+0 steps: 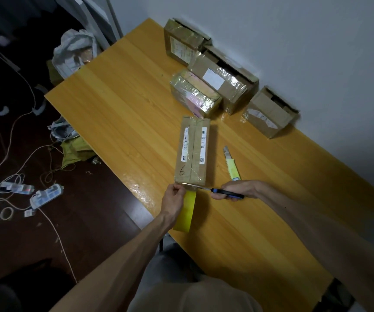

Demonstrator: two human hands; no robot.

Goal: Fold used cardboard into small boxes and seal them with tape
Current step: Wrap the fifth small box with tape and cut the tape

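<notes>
Head view: two bare forearms reach over a yellow wooden table (125, 97) that stands against a pale wall (294, 30).
Cardboard box: a long cardboard box (191, 152) lies flat on the table just beyond both hands. Clear tape runs along its top seam, white labels sit on either side of the seam, and a "6" is written near its near end.
Left hand: the left hand (173, 204) is curled round a yellow tape roll (185, 215). Its thumb and fingertips are pinched together at the box's near-left corner, where the tape meets the box (the strip itself is hard to make out).
Right hand: the right hand (237, 190) is closed round the dark blue handles of the scissors (217, 190). The blades point left along the box's near edge and reach the spot between roll and box. Whether the blades are parted I cannot tell.
Utility knife: a pale yellow-green utility knife (232, 164) lies on the table just to the right of the box, apart from both hands.
Other boxes: four taped boxes sit at the wall side of the table, namely the far box (181, 45), the large box (223, 79), the shiny wrapped box (195, 94) and the right-hand box (269, 113).
Floor: on the dark floor to the left lie white power strips (45, 195) with tangled cables and a crumpled plastic bag (73, 52).
</notes>
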